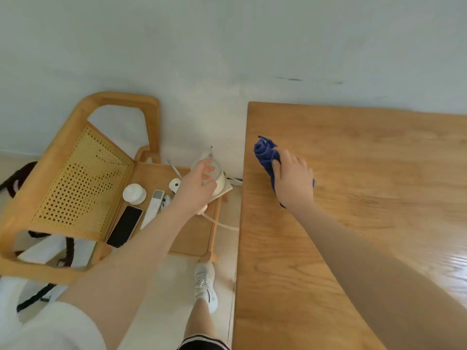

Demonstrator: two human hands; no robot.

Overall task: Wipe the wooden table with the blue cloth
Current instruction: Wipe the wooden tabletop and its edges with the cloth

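The wooden table (366,198) fills the right half of the view, with its left edge running down the middle. A crumpled blue cloth (265,154) lies on it near the far left corner. My right hand (293,180) lies on top of the cloth and grips it, thumb tucked against its left side and palm pressing it onto the wood. My left hand (198,185) hangs in the air over the chair to the left of the table. Its fingers are loosely curled and I see nothing held in them.
A wooden chair (83,173) with a cane back stands left of the table. On its seat lie a black phone (125,226), a white remote (153,209), a small white jar (134,194) and a cream cup (219,183). A white cable (222,224) runs towards the table. My foot (206,286) stands between the chair and the table.
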